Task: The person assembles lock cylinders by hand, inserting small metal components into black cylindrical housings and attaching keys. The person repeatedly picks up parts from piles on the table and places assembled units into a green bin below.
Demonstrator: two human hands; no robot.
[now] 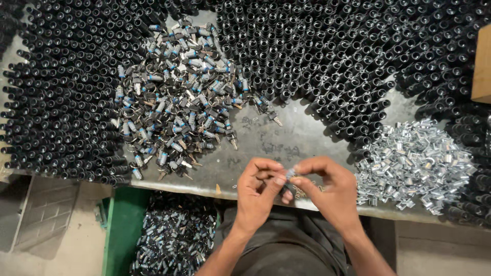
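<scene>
My left hand (pixel 258 191) and my right hand (pixel 327 186) meet over the near edge of the grey worktable (pixel 302 138). Between their fingertips they pinch one small lock cylinder (pixel 289 175) with a silvery end and dark body; keys seem to hang below it, partly hidden by my fingers. A heap of similar lock cylinders with keys (pixel 179 97) lies on the table to the upper left of my hands. A pile of small shiny metal pieces (pixel 414 163) sits to the right, close to my right hand.
Dense rows of upright black tubes (pixel 327 46) cover the table's back and both sides. Below the table edge at left, a green bin (pixel 123 230) holds several lock cylinders (pixel 176 237). A wooden block (pixel 482 64) is at the right edge.
</scene>
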